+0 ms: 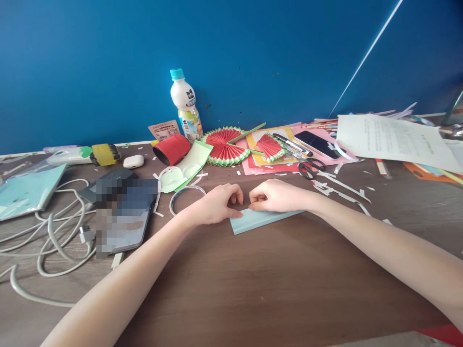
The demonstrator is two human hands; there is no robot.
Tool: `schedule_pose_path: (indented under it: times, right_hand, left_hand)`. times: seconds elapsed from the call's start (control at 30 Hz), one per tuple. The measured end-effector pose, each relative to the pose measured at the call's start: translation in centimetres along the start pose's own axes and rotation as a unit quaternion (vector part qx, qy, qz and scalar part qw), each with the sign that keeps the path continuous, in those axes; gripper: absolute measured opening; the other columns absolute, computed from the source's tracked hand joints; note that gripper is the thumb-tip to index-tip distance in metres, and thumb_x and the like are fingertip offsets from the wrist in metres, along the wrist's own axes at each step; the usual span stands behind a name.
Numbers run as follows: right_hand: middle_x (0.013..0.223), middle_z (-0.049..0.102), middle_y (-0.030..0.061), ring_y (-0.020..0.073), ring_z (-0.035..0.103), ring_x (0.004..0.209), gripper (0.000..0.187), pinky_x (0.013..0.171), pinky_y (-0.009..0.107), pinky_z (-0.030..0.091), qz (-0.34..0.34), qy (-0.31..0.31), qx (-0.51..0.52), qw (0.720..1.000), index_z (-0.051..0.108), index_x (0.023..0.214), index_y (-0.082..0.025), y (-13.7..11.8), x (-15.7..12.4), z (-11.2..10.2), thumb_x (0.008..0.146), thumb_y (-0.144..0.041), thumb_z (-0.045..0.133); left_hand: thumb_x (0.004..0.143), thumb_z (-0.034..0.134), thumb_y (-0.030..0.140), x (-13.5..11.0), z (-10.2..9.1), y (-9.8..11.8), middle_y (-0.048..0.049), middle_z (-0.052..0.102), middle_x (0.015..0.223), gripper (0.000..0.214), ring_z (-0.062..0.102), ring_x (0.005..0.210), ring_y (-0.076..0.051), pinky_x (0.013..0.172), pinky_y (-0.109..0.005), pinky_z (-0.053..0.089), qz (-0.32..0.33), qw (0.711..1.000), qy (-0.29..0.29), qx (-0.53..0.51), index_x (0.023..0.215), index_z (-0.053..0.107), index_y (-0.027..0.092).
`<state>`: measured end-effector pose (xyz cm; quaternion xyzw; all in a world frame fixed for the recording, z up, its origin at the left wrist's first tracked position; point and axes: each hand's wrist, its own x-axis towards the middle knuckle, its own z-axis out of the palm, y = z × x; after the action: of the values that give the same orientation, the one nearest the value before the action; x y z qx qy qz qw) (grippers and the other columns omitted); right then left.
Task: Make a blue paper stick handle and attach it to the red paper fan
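A light blue folded paper strip (269,220) lies on the brown table in front of me, its left end tilted toward me. My right hand (277,196) is on the strip's far edge, with fingers curled and thumb pressed together on the paper. At the left end, my left hand (220,205) touches the paper with its thumb tip. A gap shows between that thumb and the curled fingers above it. Part of the strip's far edge is hidden under my right hand.
Behind my hands are pleated red-green paper fans (224,146), a bottle (186,106), a red paper roll (172,149), black scissors (311,168) and paper scraps. A tape-like ring (173,205) lies beside my left wrist. Left are a phone (132,217) and white cables (50,231).
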<state>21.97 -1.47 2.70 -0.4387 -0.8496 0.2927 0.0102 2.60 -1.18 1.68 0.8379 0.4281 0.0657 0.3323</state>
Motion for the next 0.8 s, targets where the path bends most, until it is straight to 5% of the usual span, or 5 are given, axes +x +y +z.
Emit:
schedule_pose_path:
  times: [0.8]
  right_hand:
    - [0.057, 0.05, -0.004, 0.0092, 0.039, 0.052, 0.018, 0.052, 0.024, 0.025, 0.005, 0.009, -0.017, 1.0, 0.05, 0.06, -0.02, -0.15, -0.09, 0.11, 0.073, -0.032, 0.048]
  left_hand:
    - [0.067, 0.06, 0.028, -0.2, -0.06, 0.26, -0.0005, 0.041, 0.081, 0.025, 0.045, 0.087, -0.018, 0.078, -0.029, 0.037, -0.007, 1.0, -0.027, -0.008, 0.09, 0.066, 0.025]
